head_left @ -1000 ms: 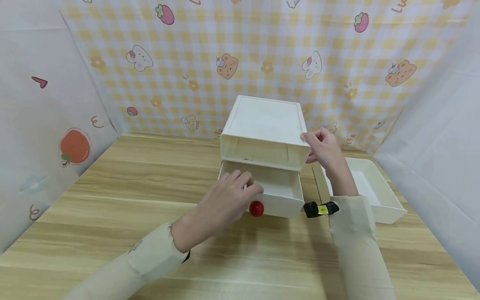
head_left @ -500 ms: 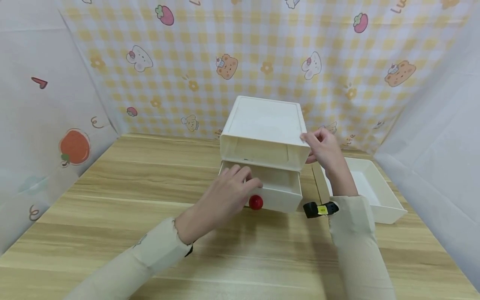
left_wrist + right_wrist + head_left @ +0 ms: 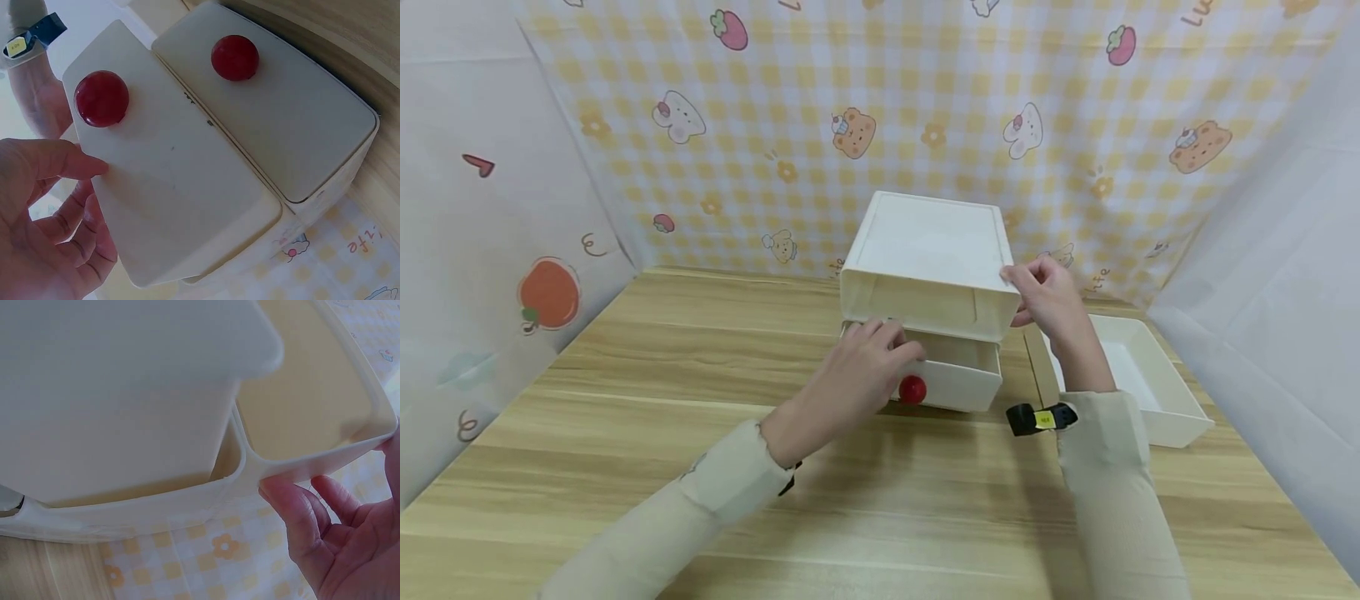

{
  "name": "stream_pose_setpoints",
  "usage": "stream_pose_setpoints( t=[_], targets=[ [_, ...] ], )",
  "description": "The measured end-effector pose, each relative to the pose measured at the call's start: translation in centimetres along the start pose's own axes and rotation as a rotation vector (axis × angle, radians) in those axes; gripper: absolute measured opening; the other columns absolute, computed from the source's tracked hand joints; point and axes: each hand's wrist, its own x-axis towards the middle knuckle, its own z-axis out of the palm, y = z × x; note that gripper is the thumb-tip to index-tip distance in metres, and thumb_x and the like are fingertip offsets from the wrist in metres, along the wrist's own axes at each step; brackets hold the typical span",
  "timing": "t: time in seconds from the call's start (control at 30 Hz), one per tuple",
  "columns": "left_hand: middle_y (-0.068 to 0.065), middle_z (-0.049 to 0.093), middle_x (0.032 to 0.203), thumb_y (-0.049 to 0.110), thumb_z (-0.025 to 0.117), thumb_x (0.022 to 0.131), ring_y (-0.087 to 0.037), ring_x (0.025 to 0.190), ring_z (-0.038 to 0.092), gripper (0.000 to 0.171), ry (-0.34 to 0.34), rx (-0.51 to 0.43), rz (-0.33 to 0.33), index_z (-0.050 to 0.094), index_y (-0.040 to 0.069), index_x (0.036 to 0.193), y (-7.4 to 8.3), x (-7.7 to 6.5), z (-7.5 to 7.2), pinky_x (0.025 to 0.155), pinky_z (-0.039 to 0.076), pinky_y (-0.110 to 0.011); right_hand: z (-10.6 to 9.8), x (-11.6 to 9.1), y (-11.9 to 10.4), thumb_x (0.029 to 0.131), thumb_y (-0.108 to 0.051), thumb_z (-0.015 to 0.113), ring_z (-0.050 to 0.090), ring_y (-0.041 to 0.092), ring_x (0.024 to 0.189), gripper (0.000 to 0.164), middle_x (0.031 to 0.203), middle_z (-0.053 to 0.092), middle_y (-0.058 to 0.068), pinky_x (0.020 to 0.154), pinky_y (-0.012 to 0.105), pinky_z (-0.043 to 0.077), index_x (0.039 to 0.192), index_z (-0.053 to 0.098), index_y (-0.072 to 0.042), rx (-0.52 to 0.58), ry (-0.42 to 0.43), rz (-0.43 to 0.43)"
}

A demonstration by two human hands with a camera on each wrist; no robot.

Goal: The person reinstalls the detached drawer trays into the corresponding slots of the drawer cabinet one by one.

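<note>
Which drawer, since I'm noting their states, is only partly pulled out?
The middle drawer, directly below the drawerless top compartment; the bottom drawer is closed, while the loose drawer sits fully out on the table at right.

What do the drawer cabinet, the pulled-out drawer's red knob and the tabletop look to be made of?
The drawer cabinet looks like satin off-white plastic, given rounded corners and thin walls. The red knob is glossy, with soft highlights: plastic or lacquered wood, perhaps. The tabletop shows wood grain and slight sheen: wood or laminate.
</note>
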Motion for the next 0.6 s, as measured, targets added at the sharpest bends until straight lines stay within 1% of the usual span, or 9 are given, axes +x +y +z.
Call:
stream_pose_setpoints(
  t=[0.13,0.27,0.37,0.43,0.5,0.6],
  targets=[
    [-0.001,0.058,0.084,-0.002,0.068,0.074,-0.016,0.071,0.047,0.027,0.008,0.003,-0.004,0.068,0.016,0.094,-0.2,0.2,0.1,0.062,0.041,-0.024,0.0,0.1,0.1,0.092,-0.036,0.049,0.047,0.007,0.060,0.027,0.093,0.039,0.002,0.054,0.020,0.053,0.091,0.044,-0.009,0.006,-0.009,-0.001],
    [-0.001,0.058,0.085,0.000,0.069,0.075,-0.017,0.072,0.049,0.026,0.001,0.001,-0.006,0.067,0.016,0.095,-0.3,0.2,0.1,0.061,0.041,-0.023,-0.1,0.1,0.1,0.092,-0.036,0.049,0.048,0.008,0.062,0.027,0.095,0.040,0.002,0.054,0.020,0.053,0.092,0.044,-0.010,-0.001,-0.007,0.005],
    [-0.001,0.058,0.085,-0.001,0.068,0.075,-0.017,0.074,0.049,0.027,-0.010,-0.039,-0.025,0.067,0.015,0.097,-0.3,0.1,-0.2,0.063,0.042,-0.025,-0.1,0.0,0.0,0.092,-0.037,0.049,0.048,0.008,0.063,0.027,0.095,0.040,0.002,0.055,0.020,0.053,0.093,0.044,-0.010,-0.005,-0.004,0.009],
    [-0.001,0.058,0.085,-0.002,0.067,0.076,-0.017,0.077,0.050,0.027,-0.007,-0.077,-0.040,0.066,0.014,0.098,-0.3,0.0,-0.4,0.067,0.044,-0.027,0.0,0.0,0.0,0.092,-0.037,0.048,0.048,0.008,0.063,0.027,0.096,0.040,0.002,0.055,0.020,0.053,0.093,0.044,-0.010,-0.003,-0.007,0.007],
    [-0.001,0.058,0.085,-0.003,0.064,0.077,-0.018,0.080,0.052,0.028,0.004,-0.115,-0.055,0.066,0.013,0.099,-0.2,0.0,-0.8,0.071,0.046,-0.028,0.0,0.0,0.0,0.092,-0.037,0.048,0.048,0.008,0.063,0.027,0.095,0.040,0.002,0.055,0.020,0.053,0.093,0.044,-0.010,-0.002,-0.008,0.003],
    [-0.001,0.060,0.087,-0.003,0.061,0.080,-0.017,0.082,0.055,0.026,0.024,-0.159,-0.067,0.066,0.011,0.101,0.0,-0.2,-1.5,0.072,0.048,-0.028,0.0,0.0,0.1,0.092,-0.037,0.048,0.049,0.008,0.063,0.027,0.094,0.040,0.002,0.055,0.020,0.053,0.093,0.044,-0.010,0.002,-0.011,0.003]
  ],
)
